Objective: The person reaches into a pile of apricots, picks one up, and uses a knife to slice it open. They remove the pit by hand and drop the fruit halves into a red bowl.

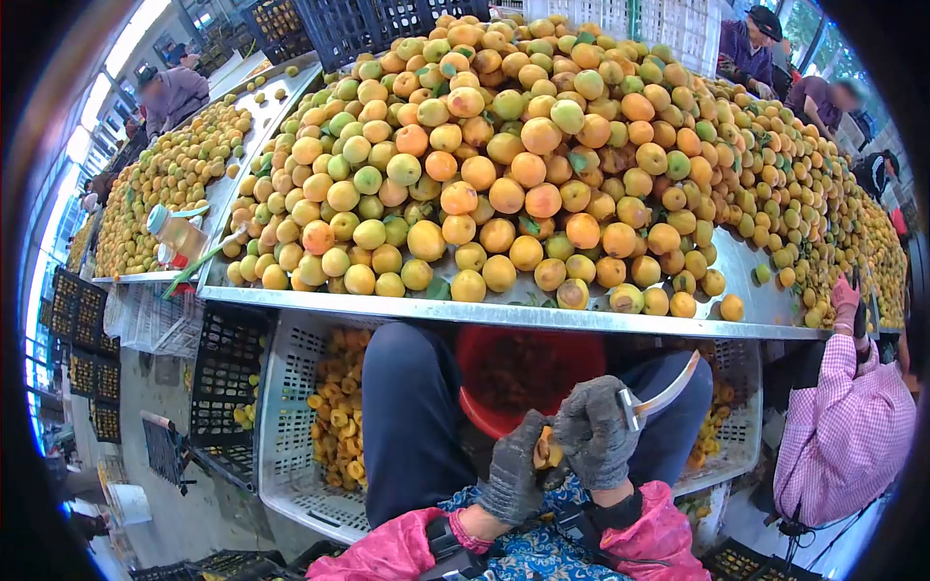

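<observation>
Head-worn camera faces forward and down, close over left hand (513,472) and right hand (596,433), table (484,315) beyond.

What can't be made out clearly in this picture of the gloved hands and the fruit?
Head view: the fruit is mostly hidden between the left hand and right hand.
Head view: the curved blade has its handle buried in the right hand.
Head view: the red bucket has contents too dark to tell.
Head view: the leg hides the white crate on its right side.

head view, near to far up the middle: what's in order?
Gloved left hand holding an apricot, beside right hand holding a curved knife → red bucket → metal table edge → apricot pile → dark crates.
</observation>
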Demonstrator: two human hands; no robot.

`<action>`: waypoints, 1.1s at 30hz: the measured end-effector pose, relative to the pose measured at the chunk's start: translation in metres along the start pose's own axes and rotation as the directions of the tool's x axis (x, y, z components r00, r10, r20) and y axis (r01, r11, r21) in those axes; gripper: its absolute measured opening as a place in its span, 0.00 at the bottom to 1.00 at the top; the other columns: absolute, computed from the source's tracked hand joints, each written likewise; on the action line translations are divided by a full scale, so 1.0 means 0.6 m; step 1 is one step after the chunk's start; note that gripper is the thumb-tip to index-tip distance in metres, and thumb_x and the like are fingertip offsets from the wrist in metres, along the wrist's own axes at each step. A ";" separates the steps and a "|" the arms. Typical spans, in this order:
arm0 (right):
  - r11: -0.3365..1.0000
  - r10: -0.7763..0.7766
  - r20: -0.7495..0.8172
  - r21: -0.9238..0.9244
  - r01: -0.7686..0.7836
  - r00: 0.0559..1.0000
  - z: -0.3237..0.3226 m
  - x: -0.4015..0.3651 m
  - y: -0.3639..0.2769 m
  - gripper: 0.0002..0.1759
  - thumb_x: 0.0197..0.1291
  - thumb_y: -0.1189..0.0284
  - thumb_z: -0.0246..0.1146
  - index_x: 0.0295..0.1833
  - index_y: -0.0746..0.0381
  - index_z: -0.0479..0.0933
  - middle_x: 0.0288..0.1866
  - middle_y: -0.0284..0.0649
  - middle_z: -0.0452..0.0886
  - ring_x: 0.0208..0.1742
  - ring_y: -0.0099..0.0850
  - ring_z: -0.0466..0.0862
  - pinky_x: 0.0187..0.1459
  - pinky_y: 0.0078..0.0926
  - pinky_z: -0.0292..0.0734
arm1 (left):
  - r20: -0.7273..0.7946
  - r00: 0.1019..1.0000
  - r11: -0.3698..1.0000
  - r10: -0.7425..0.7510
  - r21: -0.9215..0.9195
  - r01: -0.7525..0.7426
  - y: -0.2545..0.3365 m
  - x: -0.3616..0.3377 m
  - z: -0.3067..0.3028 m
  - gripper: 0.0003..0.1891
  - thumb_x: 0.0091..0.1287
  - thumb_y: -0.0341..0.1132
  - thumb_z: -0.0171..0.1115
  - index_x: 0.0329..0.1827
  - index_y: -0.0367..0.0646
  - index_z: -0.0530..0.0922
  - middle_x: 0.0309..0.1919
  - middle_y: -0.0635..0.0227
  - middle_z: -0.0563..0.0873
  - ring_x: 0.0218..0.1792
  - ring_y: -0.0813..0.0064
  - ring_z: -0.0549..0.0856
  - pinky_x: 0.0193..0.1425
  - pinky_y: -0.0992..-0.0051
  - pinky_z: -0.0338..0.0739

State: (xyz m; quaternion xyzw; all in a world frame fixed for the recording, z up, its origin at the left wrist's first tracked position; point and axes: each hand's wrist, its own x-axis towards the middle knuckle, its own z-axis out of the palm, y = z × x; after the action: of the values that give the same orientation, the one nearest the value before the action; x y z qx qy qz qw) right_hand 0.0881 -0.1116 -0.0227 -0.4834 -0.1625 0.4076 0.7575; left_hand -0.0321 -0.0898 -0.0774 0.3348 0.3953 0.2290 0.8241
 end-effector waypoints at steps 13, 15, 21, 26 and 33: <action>0.979 0.137 -0.014 0.158 -0.133 0.991 -0.020 0.020 0.020 0.16 0.65 0.59 0.63 0.32 0.60 0.74 0.21 0.31 0.74 0.19 0.21 0.73 0.20 0.19 0.68 | 0.204 0.949 0.884 0.242 0.356 -0.302 0.007 0.003 -0.011 0.21 0.57 0.25 0.67 0.54 0.38 0.74 0.37 0.62 0.83 0.38 0.69 0.82 0.41 0.75 0.77; 0.958 0.192 0.009 0.214 -0.189 0.981 -0.028 0.022 0.023 0.18 0.66 0.57 0.61 0.32 0.59 0.73 0.20 0.31 0.71 0.16 0.21 0.70 0.17 0.19 0.65 | 0.231 0.949 0.893 0.214 0.347 -0.285 0.012 0.007 -0.020 0.22 0.61 0.21 0.63 0.59 0.40 0.73 0.41 0.68 0.83 0.42 0.81 0.81 0.43 0.81 0.78; 0.899 0.217 0.195 0.342 -0.273 0.957 -0.046 0.031 0.027 0.18 0.65 0.57 0.63 0.32 0.61 0.72 0.20 0.32 0.72 0.16 0.22 0.71 0.17 0.19 0.66 | 0.286 0.949 0.912 0.131 0.340 -0.228 0.034 0.005 -0.008 0.15 0.65 0.26 0.62 0.55 0.38 0.76 0.38 0.64 0.83 0.36 0.77 0.84 0.41 0.83 0.78; 0.943 0.304 0.291 0.047 -0.331 0.907 -0.044 0.026 0.016 0.14 0.60 0.65 0.68 0.37 0.66 0.78 0.26 0.35 0.81 0.21 0.21 0.79 0.22 0.17 0.73 | 0.516 0.831 0.683 0.206 0.532 -0.500 0.032 0.000 -0.023 0.12 0.71 0.31 0.55 0.56 0.45 0.77 0.44 0.69 0.84 0.43 0.72 0.85 0.47 0.77 0.80; 0.865 0.231 0.650 -0.479 0.153 0.724 -0.022 0.043 0.014 0.07 0.61 0.71 0.64 0.38 0.63 0.81 0.31 0.43 0.85 0.34 0.30 0.86 0.38 0.29 0.80 | 0.329 0.944 1.000 0.015 0.020 -0.023 -0.091 0.023 -0.067 0.17 0.69 0.38 0.57 0.60 0.48 0.72 0.52 0.70 0.79 0.49 0.74 0.82 0.53 0.71 0.80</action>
State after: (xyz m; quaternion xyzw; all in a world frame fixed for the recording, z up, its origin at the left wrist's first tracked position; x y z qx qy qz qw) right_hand 0.1086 -0.0979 -0.0404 -0.4797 -0.5210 0.5171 0.4807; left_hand -0.0503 -0.1027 -0.1429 0.3818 0.2516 0.1734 0.8723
